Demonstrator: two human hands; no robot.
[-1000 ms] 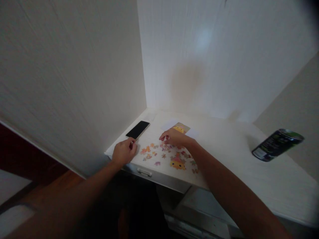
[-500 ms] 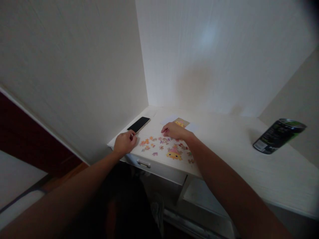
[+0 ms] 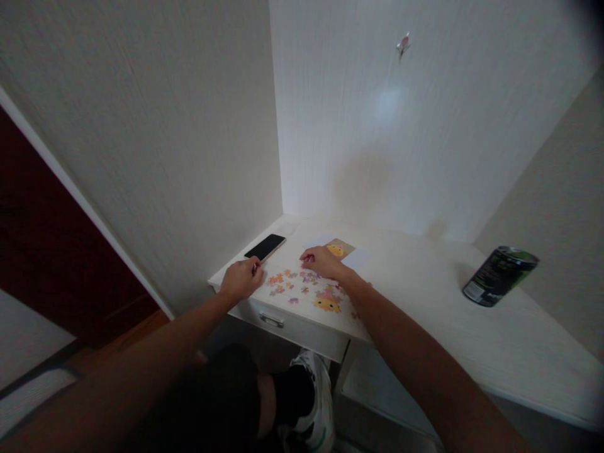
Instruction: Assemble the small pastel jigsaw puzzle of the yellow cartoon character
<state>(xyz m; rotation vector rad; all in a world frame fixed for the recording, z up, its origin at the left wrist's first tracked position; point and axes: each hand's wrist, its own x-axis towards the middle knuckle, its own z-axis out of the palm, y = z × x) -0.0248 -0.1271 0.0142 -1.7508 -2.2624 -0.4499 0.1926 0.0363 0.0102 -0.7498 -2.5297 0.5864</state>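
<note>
The white surface (image 3: pixel 425 296) fills the corner between the walls, with a dark can (image 3: pixel 499 275) far off to my right and a black phone (image 3: pixel 265 247) lying flat near its left edge. Between my hands the loose puzzle pieces (image 3: pixel 302 288) lie scattered beside a small joined yellow patch (image 3: pixel 326 304), near the front edge above the drawer handle (image 3: pixel 271 320). My left hand (image 3: pixel 240 281) has its grip curled nearly closed on something small I cannot make out, while my right hand (image 3: pixel 322 260) rests fingers-down on the pieces, grip loosely bent.
</note>
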